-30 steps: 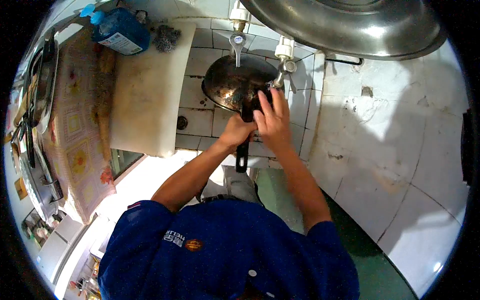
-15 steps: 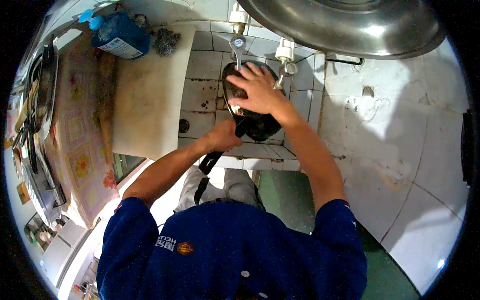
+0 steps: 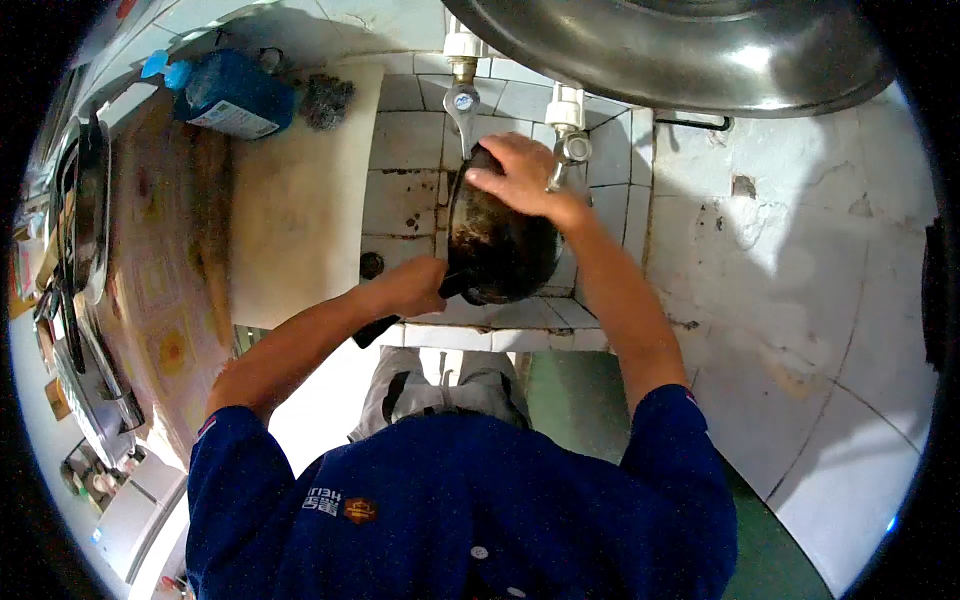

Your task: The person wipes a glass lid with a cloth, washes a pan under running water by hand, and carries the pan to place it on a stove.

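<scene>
A blackened frying pan [image 3: 505,250] with brown stains is tilted on edge in the white-tiled sink [image 3: 405,215], its rounded underside showing. My left hand [image 3: 412,287] is wrapped round the pan's black handle [image 3: 376,330], whose end sticks out past the front of the sink. At the pan's far edge, my right hand [image 3: 525,180] is bent over the rim, its fingertips partly hidden. Just above the rim stands a metal tap [image 3: 462,105], and a pale streak that looks like running water comes down from it.
A second tap [image 3: 572,148] is close to my right wrist. Overhead at the back hangs a large metal basin [image 3: 680,60]. To the left, a cutting board [image 3: 300,220] bears a blue pump bottle [image 3: 235,95] and a steel-wool scourer [image 3: 326,100].
The pan has turned, bringing its stained underside into view. My left hand and the handle have swung left and down. My right hand went from spread flat to bent over the rim.
</scene>
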Available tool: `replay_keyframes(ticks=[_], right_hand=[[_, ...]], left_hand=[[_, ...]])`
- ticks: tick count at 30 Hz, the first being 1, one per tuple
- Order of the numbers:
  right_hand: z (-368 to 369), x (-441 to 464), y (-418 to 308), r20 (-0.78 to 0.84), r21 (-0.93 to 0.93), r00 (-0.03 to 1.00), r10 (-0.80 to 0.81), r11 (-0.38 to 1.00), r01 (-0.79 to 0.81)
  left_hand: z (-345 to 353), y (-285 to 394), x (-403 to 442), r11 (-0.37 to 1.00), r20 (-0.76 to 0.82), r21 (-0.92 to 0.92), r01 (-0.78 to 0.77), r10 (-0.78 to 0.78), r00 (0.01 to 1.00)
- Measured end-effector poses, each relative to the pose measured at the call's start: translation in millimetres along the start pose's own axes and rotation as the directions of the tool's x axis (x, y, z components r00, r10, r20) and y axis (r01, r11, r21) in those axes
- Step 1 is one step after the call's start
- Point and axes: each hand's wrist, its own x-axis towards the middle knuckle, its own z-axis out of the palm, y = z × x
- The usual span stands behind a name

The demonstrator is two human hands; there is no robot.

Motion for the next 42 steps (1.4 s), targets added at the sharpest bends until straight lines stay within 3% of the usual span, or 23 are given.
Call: replay_keyframes(ticks=[1, 2, 4, 5, 10, 12, 17, 18, 19, 21, 22, 23, 24, 25, 27, 30, 32, 34, 36, 38, 39, 40, 42], right_hand=[[-2, 3, 18, 0.006, 0.197, 1.000, 0.020, 0.980, -0.021], [16, 3, 50, -0.006, 0.216, 0.978, 0.208, 0.955, -0.202], [4, 5, 59, 0.202, 0.704, 0.945, 0.258, 0.633, -0.323], [1, -4, 60, 0.191, 0.830, 0.940, 0.282, 0.465, -0.308], [25, -33, 115, 0.183, 0.750, 0.936, 0.301, 0.572, -0.331], [-10, -55, 57, 0.348, 0.813, 0.752, 0.559, 0.219, -0.540], [22, -86, 21, 0.144, 0.932, 0.685, 0.714, 0.136, -0.337], [58, -96, 42, 0.012, 0.977, 0.759, 0.651, 0.154, -0.147], [63, -98, 28, 0.011, 0.977, 0.759, 0.651, 0.156, -0.148], [73, -100, -17, -0.385, 0.721, 0.542, 0.747, 0.610, -0.329], [64, -99, -23, -0.385, 0.722, 0.539, 0.749, 0.608, -0.330], [55, -97, -28, -0.499, 0.416, 0.677, 0.541, 0.835, -0.360], [44, -94, -35, -0.510, 0.054, 0.807, 0.297, 0.948, -0.314], [33, -88, -43, -0.509, 0.059, 0.806, 0.302, 0.947, -0.317], [12, -66, -43, -0.290, 0.049, 0.947, 0.138, 0.990, -0.129], [9, -40, -10, -0.157, 0.031, 0.986, 0.054, 0.998, -0.049], [17, -18, 31, -0.098, 0.346, 0.948, 0.304, 0.903, -0.254], [27, -22, 64, -0.095, 0.544, 0.922, 0.375, 0.795, -0.268], [18, -30, 31, -0.272, 0.274, 0.897, 0.349, 0.921, -0.276], [15, -42, -8, -0.366, -0.075, 0.919, 0.145, 0.980, -0.184], [15, -44, -16, -0.313, -0.012, 0.946, 0.079, 0.996, -0.088], [21, -41, -15, -0.394, -0.005, 0.918, 0.055, 0.998, -0.062], [10, -27, -5, -0.294, 0.064, 0.954, 0.052, 0.997, -0.035]], left_hand=[[-1, -5, -1, 1.000, 0.001, 0.005, -0.001, 0.001, 1.000], [-2, -11, -2, 1.000, 0.001, -0.015, -0.001, 0.002, 1.000], [-5, -17, -5, 0.999, 0.006, -0.032, -0.003, 0.003, 1.000], [-5, -19, -7, 0.997, 0.046, -0.068, 0.027, -0.024, 0.999], [-18, -4, -27, 0.983, 0.097, -0.172, 0.064, -0.048, 0.994], [-20, -1, -32, 0.969, 0.057, -0.233, 0.084, -0.073, 0.996], [-22, -1, -35, 0.895, 0.038, -0.391, 0.215, -0.218, 0.975], [-22, 0, -34, 0.837, 0.040, -0.486, 0.253, -0.269, 0.962], [-19, -2, -33, 0.837, 0.039, -0.486, 0.252, -0.267, 0.963], [-14, -10, -29, 0.836, -0.024, -0.524, 0.167, -0.210, 0.977], [-15, -8, -30, 0.837, -0.022, -0.521, 0.168, -0.209, 0.978], [-17, -5, -31, 0.840, -0.019, -0.498, 0.216, -0.259, 0.966], [-18, -1, -33, 0.839, -0.019, -0.475, 0.264, -0.310, 0.951], [-18, 3, -35, 0.839, -0.014, -0.474, 0.269, -0.313, 0.950], [-21, 10, -35, 0.888, -0.002, -0.403, 0.221, -0.243, 0.970], [1, -18, -28, 0.913, -0.017, -0.370, 0.174, -0.194, 0.981], [-9, -3, -34, 0.888, 0.011, -0.405, 0.219, -0.235, 0.972], [-16, 0, -37, 0.861, 0.032, -0.435, 0.262, -0.277, 0.960], [-21, -6, -38, 0.936, -0.065, -0.273, 0.224, -0.250, 0.966], [-13, -28, -34, 0.941, -0.043, -0.284, 0.183, -0.203, 0.978], [-18, -26, -30, 0.951, -0.025, -0.281, 0.131, -0.143, 0.989], [-22, -22, -29, 0.952, -0.029, -0.280, 0.122, -0.135, 0.990], [-35, -13, -33, 0.976, 0.012, -0.167, 0.141, -0.141, 0.990]])
